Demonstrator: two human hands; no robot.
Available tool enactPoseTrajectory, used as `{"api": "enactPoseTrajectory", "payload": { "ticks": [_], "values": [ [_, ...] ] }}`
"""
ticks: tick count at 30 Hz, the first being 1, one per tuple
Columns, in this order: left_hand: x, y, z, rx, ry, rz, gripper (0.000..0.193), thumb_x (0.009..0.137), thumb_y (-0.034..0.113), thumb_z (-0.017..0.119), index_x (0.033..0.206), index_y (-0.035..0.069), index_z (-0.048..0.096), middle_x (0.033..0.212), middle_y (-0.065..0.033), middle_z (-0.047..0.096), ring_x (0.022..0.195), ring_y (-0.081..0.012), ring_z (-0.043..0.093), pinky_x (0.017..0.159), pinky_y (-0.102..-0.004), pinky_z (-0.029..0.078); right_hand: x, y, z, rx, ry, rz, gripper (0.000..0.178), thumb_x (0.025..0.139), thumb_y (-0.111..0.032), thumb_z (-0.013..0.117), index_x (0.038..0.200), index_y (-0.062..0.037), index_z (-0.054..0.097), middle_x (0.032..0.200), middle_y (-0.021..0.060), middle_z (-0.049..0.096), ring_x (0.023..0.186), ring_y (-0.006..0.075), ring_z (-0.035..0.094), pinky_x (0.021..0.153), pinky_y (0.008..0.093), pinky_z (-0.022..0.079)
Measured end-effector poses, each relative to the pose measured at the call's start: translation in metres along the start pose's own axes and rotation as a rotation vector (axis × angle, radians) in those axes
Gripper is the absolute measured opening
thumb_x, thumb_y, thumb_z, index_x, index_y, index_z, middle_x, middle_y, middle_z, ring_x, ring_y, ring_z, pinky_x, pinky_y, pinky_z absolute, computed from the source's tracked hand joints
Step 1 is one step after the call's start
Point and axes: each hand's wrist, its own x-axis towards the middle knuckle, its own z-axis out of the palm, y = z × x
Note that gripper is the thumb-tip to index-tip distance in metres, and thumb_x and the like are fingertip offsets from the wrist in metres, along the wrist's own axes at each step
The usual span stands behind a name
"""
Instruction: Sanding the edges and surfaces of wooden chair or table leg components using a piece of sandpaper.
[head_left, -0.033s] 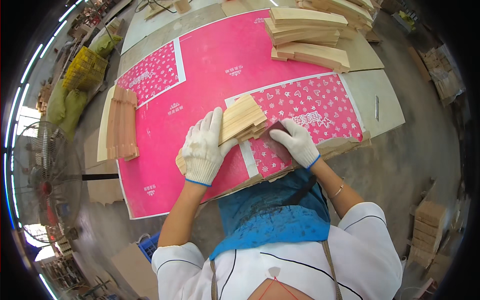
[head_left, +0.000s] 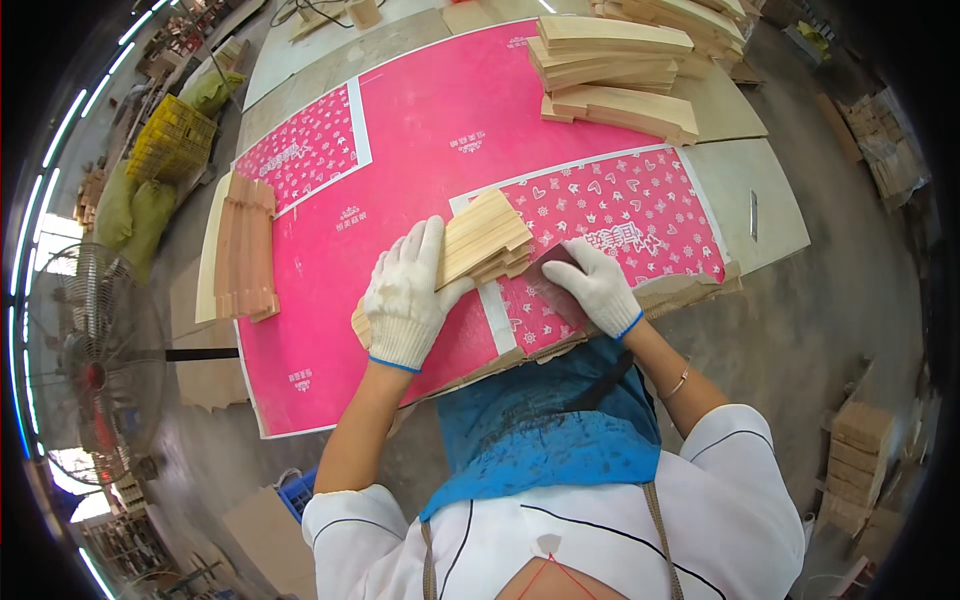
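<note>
White knit gloves with blue cuffs cover both my hands. My left hand (head_left: 408,295) grips a small stack of pale wooden slats (head_left: 487,232), its thumb on the near side and its fingers across the other side. The slats lie slanted on the pink-covered table, their notched ends toward the right. In my right hand (head_left: 597,285) is a dark brown sheet of sandpaper (head_left: 556,290), pinched under the thumb. It is just beside the notched ends; whether it touches them I cannot tell.
Pink printed sheets (head_left: 420,130) cover much of the table. Stacked curved wooden pieces (head_left: 612,70) stand at the far right, more reddish pieces (head_left: 245,245) at the left edge. A large fan (head_left: 92,375) stands left of the table, and a yellow crate (head_left: 170,140) beyond it.
My right hand and the sandpaper have shifted very slightly to the right. My left hand and the slats stay practically in place.
</note>
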Motion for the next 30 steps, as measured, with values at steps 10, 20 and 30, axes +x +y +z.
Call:
{"api": "enactPoseTrajectory", "payload": {
  "ticks": [10, 20, 30],
  "values": [
    [0.034, -0.006, -0.044, -0.292, -0.106, -0.01, 0.03, 0.092, 0.033, 0.06, 0.112, 0.012, 0.068, 0.098, -0.0124, 0.068, 0.09, -0.0313, 0.067, 0.078, -0.0425, 0.052, 0.024, -0.024, -0.038, 0.678, 0.25, 0.146, 0.024, 0.097, -0.024, 0.062, 0.106, -0.0024, 0.065, 0.091, -0.0002, 0.064, 0.079, 0.005, 0.057, 0.069, 0.0221, 0.047],
    [0.013, -0.01, -0.003, -0.105, -0.204, -0.052, 0.078, 0.081, 0.056, 0.068, 0.139, 0.006, 0.049, 0.119, -0.0151, 0.063, 0.105, -0.0335, 0.062, 0.087, -0.0468, 0.05, 0.055, -0.03, -0.011, 0.48, -0.032, 0.113, 0.033, 0.093, -0.03, 0.066, 0.103, 0.0008, 0.065, 0.091, 0.0047, 0.065, 0.086, 0.0092, 0.059, 0.075, 0.0275, 0.048],
    [0.009, -0.008, 0.003, -0.08, -0.135, -0.064, 0.072, 0.082, 0.055, 0.067, 0.133, 0.007, 0.053, 0.117, -0.0145, 0.064, 0.1, -0.0334, 0.064, 0.087, -0.0449, 0.05, 0.117, -0.004, 0.034, 0.017, 0.113, -0.244, 0.045, 0.095, -0.042, 0.052, 0.103, 0.0002, 0.064, 0.094, 0.0256, 0.062, 0.092, 0.037, 0.061, 0.082, 0.0413, 0.045]
  ]
}}
